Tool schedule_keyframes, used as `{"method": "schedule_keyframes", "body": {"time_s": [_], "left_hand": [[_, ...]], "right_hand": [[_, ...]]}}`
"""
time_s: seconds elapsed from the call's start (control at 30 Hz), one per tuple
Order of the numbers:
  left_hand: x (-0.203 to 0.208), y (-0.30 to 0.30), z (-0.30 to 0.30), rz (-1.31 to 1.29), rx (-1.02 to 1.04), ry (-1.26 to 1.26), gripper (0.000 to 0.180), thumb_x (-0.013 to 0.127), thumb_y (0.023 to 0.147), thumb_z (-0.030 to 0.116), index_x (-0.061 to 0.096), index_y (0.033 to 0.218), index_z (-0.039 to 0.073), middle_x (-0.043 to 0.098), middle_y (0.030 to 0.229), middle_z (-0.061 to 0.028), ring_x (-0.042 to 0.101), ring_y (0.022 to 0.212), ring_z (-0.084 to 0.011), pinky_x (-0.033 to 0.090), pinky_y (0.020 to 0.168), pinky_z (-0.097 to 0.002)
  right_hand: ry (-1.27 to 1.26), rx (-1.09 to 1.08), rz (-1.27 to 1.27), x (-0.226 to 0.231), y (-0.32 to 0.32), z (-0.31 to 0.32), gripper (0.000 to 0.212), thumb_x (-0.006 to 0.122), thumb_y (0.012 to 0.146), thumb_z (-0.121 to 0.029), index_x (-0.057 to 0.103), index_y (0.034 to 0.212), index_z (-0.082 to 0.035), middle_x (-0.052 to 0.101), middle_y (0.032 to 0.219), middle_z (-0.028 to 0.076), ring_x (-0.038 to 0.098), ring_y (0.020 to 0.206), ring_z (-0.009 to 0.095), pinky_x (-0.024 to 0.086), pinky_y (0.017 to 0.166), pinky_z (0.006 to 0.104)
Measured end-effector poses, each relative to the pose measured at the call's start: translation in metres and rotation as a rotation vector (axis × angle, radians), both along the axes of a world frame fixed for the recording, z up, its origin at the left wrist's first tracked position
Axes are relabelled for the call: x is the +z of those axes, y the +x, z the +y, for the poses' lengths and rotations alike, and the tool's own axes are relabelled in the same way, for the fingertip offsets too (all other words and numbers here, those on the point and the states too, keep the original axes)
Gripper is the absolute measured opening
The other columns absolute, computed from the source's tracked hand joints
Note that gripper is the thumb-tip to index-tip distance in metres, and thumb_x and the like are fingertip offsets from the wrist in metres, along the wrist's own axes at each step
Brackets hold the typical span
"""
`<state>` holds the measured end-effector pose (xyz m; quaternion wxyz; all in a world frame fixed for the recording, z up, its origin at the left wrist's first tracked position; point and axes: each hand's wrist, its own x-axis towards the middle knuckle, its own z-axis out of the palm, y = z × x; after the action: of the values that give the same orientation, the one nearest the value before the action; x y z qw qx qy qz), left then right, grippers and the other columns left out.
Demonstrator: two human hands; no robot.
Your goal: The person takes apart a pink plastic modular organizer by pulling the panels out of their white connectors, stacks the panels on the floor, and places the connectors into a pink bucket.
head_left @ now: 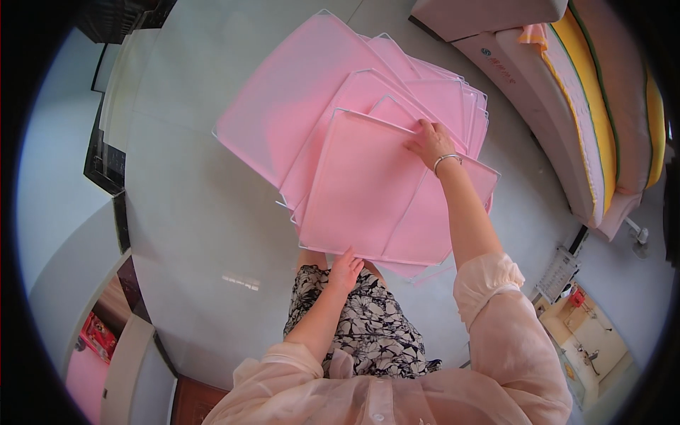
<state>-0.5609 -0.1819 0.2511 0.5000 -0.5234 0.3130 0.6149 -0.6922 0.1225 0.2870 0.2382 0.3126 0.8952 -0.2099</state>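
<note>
A square pink fabric panel point(361, 188) with a thin pale frame lies uppermost in front of me. My right hand point(432, 144), with a bracelet at its wrist, grips the far right part of this panel's frame. Its near edge is held by my left hand point(346, 270), the fingers closed at the rim and partly hidden. Beneath and beyond it, several similar pink framed panels point(304, 92) are fanned out in an overlapping stack. The larger ones stick out at the far left, and others show at the far right.
Pale grey floor point(191, 184) surrounds the stack. A padded sofa point(524, 92) with yellow-edged covers stands at the right. Along the left run a wall and dark skirting point(122, 223). My patterned skirt point(354, 319) is just below the panels.
</note>
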Motion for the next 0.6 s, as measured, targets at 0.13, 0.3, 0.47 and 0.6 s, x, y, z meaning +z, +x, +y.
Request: {"method": "schedule_keyframes", "body": {"time_s": [0.13,0.3,0.47,0.6], "left_hand": [[0.005,0.006,0.003,-0.058,0.125,-0.042,0.038,0.048,0.079,0.014,0.030,0.111,0.004,0.034,0.116,-0.0125,0.032,0.110,-0.0294,0.027,0.093,-0.0386],[0.013,0.008,0.016,-0.030,0.273,0.132,0.034,0.048,0.079,0.013,0.033,0.108,0.003,0.037,0.112,-0.0131,0.035,0.107,-0.0295,0.032,0.089,-0.0387],[0.012,-0.010,0.024,-0.061,-0.327,0.251,0.028,0.041,0.082,0.018,0.039,0.103,-0.001,0.042,0.108,-0.0134,0.045,0.096,-0.0246,0.040,0.080,-0.0345],[0.028,-0.077,0.018,0.484,-0.830,0.289,0.018,0.045,0.080,0.016,0.050,0.092,0.003,0.053,0.085,-0.0073,0.052,0.077,-0.0145,0.044,0.062,-0.0263]], "right_hand": [[0.033,0.167,0.131,0.004,-0.012,-0.003,0.052,0.060,0.066,-0.031,0.041,0.111,-0.015,0.048,0.100,0.011,0.042,0.097,0.030,0.036,0.083,0.0359],[0.028,0.455,0.298,0.040,-0.086,-0.046,0.048,0.056,0.070,-0.031,0.041,0.113,-0.018,0.049,0.100,0.005,0.043,0.095,0.023,0.034,0.081,0.0343],[0.056,0.604,0.307,0.011,-0.103,-0.083,0.044,0.054,0.071,-0.031,0.042,0.112,-0.017,0.047,0.106,0.003,0.041,0.101,0.022,0.032,0.084,0.0348],[-0.010,0.230,0.439,-0.008,-0.062,-0.078,0.040,0.055,0.071,-0.025,0.044,0.107,-0.012,0.045,0.109,0.008,0.040,0.103,0.025,0.033,0.086,0.0354]]}}
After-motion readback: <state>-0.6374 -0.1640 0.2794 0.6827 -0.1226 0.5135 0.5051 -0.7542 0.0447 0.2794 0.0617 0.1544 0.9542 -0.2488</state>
